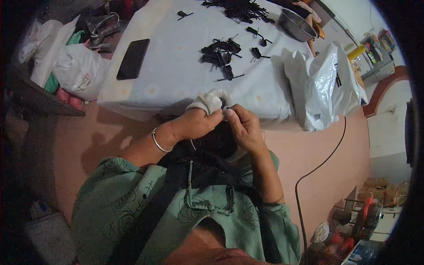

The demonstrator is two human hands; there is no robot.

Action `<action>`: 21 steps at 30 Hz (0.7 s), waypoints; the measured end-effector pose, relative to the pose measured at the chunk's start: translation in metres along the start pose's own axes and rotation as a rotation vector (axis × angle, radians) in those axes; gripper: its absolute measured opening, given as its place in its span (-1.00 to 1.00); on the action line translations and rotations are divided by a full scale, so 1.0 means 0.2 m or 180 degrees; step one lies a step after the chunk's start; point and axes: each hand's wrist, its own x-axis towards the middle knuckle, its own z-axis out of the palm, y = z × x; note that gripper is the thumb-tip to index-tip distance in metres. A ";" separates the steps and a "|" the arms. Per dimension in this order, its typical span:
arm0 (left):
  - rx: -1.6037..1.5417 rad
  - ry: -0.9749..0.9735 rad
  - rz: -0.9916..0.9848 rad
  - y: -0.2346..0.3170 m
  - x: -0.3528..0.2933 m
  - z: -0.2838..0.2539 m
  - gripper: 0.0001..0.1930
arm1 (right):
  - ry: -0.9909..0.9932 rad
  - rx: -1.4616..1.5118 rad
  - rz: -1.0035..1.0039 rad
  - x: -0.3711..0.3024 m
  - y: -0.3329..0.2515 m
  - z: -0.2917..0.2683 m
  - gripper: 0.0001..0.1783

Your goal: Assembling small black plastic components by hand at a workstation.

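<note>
At the near edge of the covered table, my two hands meet. My left hand (pixel 193 124) is closed, with a bunched white cloth (pixel 208 102) around its fingers; whether it is worn or held I cannot tell. Fingers and thumb of my right hand (pixel 248 129) pinch together beside it. A small dark piece (pixel 224 104) shows between the fingertips, mostly hidden. Just beyond my hands lies a small pile of black plastic parts (pixel 217 54) with thin stems. Several single ones, such as a black part (pixel 257 53), lie to its right.
A larger heap of black parts (pixel 240 9) covers the table's far side, near a metal bowl (pixel 291 25) and another person's arm. A black phone (pixel 133 59) lies left on the white tablecloth (pixel 170 57). A white plastic bag (pixel 316 86) sits right; a black cable (pixel 314 169) crosses the floor.
</note>
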 end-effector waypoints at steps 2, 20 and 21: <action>0.0204 0.0131 0.0483 -0.03 0.01 0.01 -0.76 | -0.0234 -0.0286 -0.0049 0.00 -0.03 0.01 -0.74; 0.1841 0.1006 0.1707 -0.13 0.03 0.05 -0.89 | 0.0023 0.1100 0.0248 0.06 0.13 0.15 -0.67; 0.2160 0.0891 0.1935 -0.13 0.03 0.03 -0.86 | 0.0009 0.1105 0.0245 0.06 0.12 0.10 -0.67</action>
